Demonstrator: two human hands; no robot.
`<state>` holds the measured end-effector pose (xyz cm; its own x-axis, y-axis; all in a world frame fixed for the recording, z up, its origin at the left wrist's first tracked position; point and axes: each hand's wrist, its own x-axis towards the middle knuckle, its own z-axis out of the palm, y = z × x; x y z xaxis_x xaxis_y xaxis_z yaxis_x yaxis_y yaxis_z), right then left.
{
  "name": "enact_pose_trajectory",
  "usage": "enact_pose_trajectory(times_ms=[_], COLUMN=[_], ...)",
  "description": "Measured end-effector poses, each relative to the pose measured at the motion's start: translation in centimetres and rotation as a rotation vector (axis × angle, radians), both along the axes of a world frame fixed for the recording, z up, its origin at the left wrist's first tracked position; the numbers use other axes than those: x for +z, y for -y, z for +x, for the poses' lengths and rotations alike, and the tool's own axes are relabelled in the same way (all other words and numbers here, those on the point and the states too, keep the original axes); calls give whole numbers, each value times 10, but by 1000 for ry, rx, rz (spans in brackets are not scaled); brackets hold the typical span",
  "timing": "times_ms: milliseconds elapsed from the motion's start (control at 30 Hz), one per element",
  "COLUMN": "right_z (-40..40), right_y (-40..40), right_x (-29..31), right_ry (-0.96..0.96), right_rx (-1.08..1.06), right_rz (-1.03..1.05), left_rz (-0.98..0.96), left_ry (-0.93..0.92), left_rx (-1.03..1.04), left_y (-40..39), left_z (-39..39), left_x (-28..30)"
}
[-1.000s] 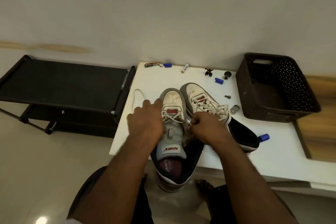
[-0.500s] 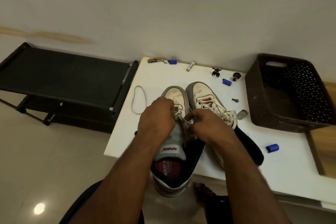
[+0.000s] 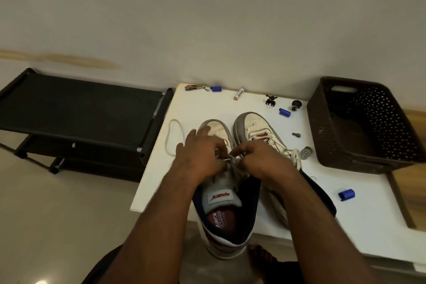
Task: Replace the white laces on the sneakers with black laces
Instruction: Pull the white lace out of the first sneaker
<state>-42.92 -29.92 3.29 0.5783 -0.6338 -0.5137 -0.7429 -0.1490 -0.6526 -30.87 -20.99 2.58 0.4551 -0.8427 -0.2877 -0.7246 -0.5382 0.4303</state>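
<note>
The white lace [image 3: 232, 159] ran across the left sneaker [image 3: 221, 182], which sat at the near edge of the white table [image 3: 345, 226] with its heel overhanging. The left hand [image 3: 200, 159] and right hand [image 3: 260, 161] met above its tongue, fingers curled and pinching that lace between them. The right sneaker [image 3: 258, 129], laces in place, stood just beside, at two o'clock. A loose white loop [image 3: 171, 138] lay at ten o'clock. A dark basket [image 3: 322, 140] sat at three o'clock, a blue cap [image 3: 346, 194] nearer.
</note>
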Motion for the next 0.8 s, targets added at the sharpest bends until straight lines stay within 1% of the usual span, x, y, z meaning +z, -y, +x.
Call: enact_pose_trajectory(times_ms=[33,100,133,167,200,267,300,333,367,400,433,467,500,533,567,600,633,667,700,733,800], right_z=[1,2,1,0,-1,-2,-1,-1,-1,0,0,-1,-1,-1,-2,-2,-2,-1,-1,-1,0], right_y=[3,6,7,7,7,6,6,5,5,4,2,1,0,0,0,-1,-1,-1,-2,-2,-3], right_x=[0,0,0,-1,0,1,1,2,2,2,2,1,1,2,1,1,1,1,0,0,1], right_ry=[-7,-7,-4,-3,-4,-8,-11,-12,-11,-12,-13,-15,-16,-16,-15,-14,-14,-17,-21,-26,-38], right_rx=[9,19,22,24,29,45,51,50,44,37,29,24,24,28,34,40,45,49,46,41,38], right_rz=[-1,-9,-15,-19,-20,-12,-11,-14,-21,-28,-35,-39,-44,-48,-54,-60,-67,-73,-78,-81,-91], left_rz=[37,20,-28,-115,-245,-562,-713,-821,-882,-908,-907,-861,-729,-544,-361,-198,-64,37,109,142,133], left_ry=[22,78,90,65,4,-149,-173,-170,-156,-153,-138,-58,38,98,94,40,-11,-25,1,37,69], left_rx=[0,-4,17,81,196,518,678,809,909,967,976,919,785,611,435,287,186,130,107,100,111], left_y=[2,5,6,6,4,-1,-3,-4,-5,-5,-6,-5,-4,-4,-2,0,2,3,4,5,7], left_z=[-2,-5,-4,-1,3,14,19,24,27,28,26,25,21,17,12,8,4,2,1,1,2], left_x=[-1,-2,-3,-5,-5,-2,0,1,2,3,5,4,3,2,2,2,2,0,-3,-3,-2])
